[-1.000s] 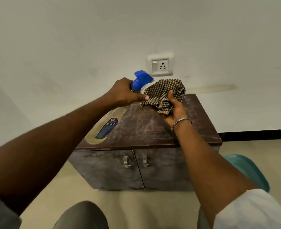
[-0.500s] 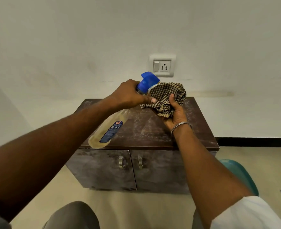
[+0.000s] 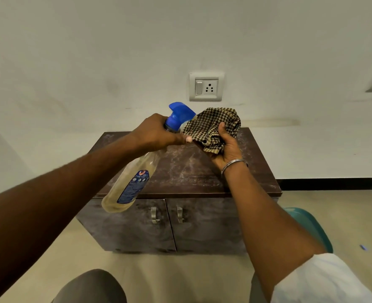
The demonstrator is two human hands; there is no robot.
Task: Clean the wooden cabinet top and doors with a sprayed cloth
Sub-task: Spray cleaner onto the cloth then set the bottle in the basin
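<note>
A low dark wooden cabinet [image 3: 257, 171] stands against the wall, its top dusty, with two doors [image 3: 209, 226] and metal handles. My left hand [image 3: 156, 133] grips the neck of a clear spray bottle [image 3: 128, 186] with yellowish liquid and a blue trigger head. The nozzle points at a bunched black-and-tan checked cloth [image 3: 213, 125], which my right hand [image 3: 226, 147] holds up above the cabinet top. Nozzle and cloth nearly touch.
A wall socket with switch [image 3: 206, 86] sits above the cabinet. A teal plastic object [image 3: 311, 224] stands on the floor at the cabinet's right. My knees show at the bottom edge. A black skirting strip runs along the wall at the right.
Both hands stay together with bottle and cloth. The view has tilted down slightly, so the cabinet sits lower in the picture and more of its doors shows.
</note>
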